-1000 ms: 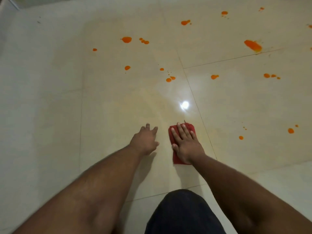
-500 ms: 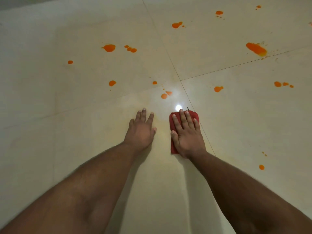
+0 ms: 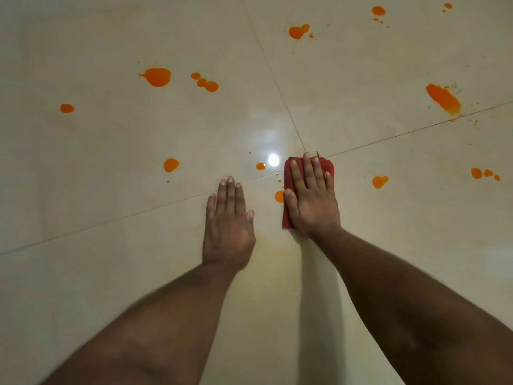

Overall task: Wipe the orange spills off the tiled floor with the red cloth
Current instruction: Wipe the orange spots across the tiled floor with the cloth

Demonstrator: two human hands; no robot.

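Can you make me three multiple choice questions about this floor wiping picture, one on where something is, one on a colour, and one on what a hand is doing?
1. Where is the cloth?
A. Under the right hand
B. Under the left hand
C. Lying alone near the top edge

2. What colour are the spills on the floor?
A. Blue
B. Orange
C. Green

3. What is the left hand doing?
A. Pinching the cloth
B. Clenched in a fist in the air
C. Resting flat on a bare tile with straight fingers

Answers:
1. A, since the right hand lies flat on top of the red cloth, which shows around its fingers.
2. B, as with the large spill on the far left tile and the small spot beside the right thumb.
3. C, its fingers are straight and nothing is under it.
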